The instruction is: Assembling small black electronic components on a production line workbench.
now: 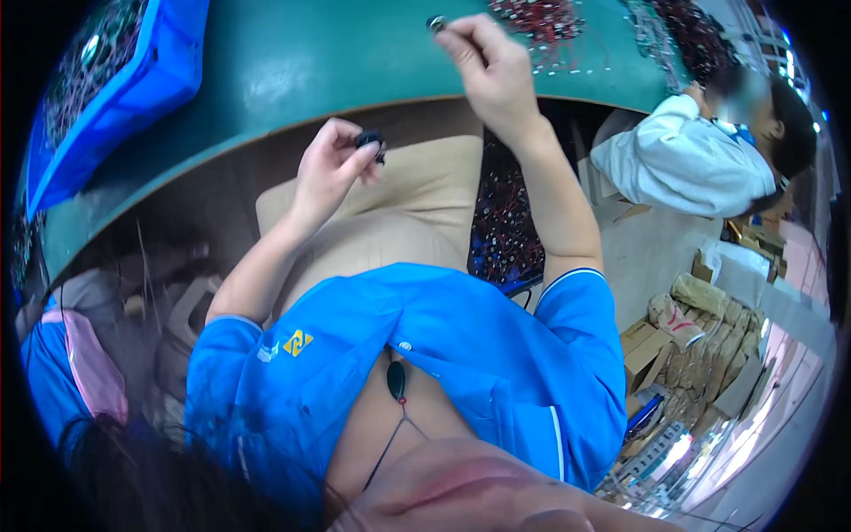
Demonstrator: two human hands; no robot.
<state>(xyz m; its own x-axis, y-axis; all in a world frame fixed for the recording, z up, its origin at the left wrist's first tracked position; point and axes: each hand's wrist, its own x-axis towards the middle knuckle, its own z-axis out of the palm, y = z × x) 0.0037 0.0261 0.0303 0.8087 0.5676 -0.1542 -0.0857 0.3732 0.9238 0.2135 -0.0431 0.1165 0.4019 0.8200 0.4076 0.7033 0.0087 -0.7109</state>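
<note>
My left hand (326, 173) is above my lap, close to the table's near edge. Its thumb and fingers pinch a small black part (368, 140) whose exact kind is too small to tell. Out over the green table (328, 53), my right hand (498, 78) has its thumb and index finger closed on a small round black part (436, 24) with a shiny spot on it. The two hands are apart.
A blue crate (168, 66) full of thin wired parts stands on the table at left. Heaps of red and black wires (542, 22) lie at the far right. Below the table edge are more wired parts (507, 213). A person in a light sleeve (687, 160) sits at right, near cartons (645, 350).
</note>
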